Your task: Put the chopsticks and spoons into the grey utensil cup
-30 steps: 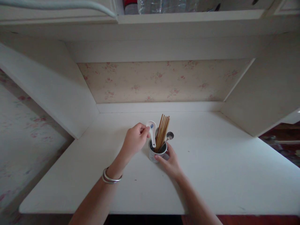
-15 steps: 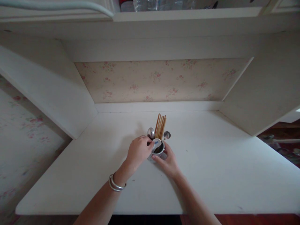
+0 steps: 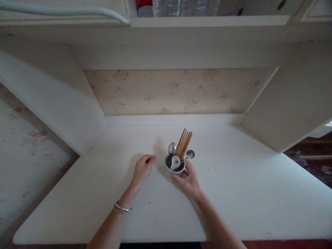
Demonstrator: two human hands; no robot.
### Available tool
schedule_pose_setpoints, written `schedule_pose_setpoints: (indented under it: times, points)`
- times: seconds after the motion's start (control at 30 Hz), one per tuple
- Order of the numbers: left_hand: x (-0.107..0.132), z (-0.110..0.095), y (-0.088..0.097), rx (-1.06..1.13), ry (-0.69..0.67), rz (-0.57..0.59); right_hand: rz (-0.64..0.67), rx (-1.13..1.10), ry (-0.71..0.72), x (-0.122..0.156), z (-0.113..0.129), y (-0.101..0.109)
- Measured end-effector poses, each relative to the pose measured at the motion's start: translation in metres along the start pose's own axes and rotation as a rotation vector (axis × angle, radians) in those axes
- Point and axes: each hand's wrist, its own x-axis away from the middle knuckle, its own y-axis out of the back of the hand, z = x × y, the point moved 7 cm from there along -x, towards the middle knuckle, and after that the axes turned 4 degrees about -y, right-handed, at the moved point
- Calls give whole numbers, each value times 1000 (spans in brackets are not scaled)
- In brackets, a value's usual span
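Observation:
A white cup (image 3: 169, 173) stands on the white tabletop, with my right hand (image 3: 190, 181) wrapped around its right and near side. Out of it lean several wooden chopsticks (image 3: 184, 143), a metal spoon (image 3: 172, 148) at the left and another metal spoon (image 3: 190, 154) at the right. A white ceramic spoon (image 3: 175, 162) with a blue mark rests at the front of the cup. To the left, apart from the cup, my left hand (image 3: 142, 169) is curled with its fingers together and nothing visible in them. Two silver bangles (image 3: 122, 208) circle that wrist.
The white tabletop (image 3: 246, 200) lies between white side panels, with a floral-papered wall (image 3: 166, 91) behind. An overhead shelf (image 3: 207, 21) holds clear plastic bottles (image 3: 185, 7). The tabletop's front edge runs along the bottom.
My left hand has let go of the white ceramic spoon and drawn away left. The spoon now stays in the cup. My right hand keeps its hold, and the cup appears slightly further right.

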Motion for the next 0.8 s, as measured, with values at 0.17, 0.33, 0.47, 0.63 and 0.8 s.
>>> schedule_pose_setpoints:
  times: [0.17, 0.33, 0.47, 0.63, 0.8]
  points:
    - [-5, 35, -21, 62, 68, 128, -53, -97, -71, -23, -12, 38]
    - [-1, 34, -29, 4, 35, 198, -239, 78, -124, -67, -19, 127]
    - [3, 31, -36, -66, -14, 248, -356, 63, -161, -91, -27, 192]
    - [3, 34, -37, -91, -22, 256, -433, 95, -197, -101, -44, 232]
    - [2, 36, -37, -89, -8, 261, -432, 103, -187, -104, -61, 238]
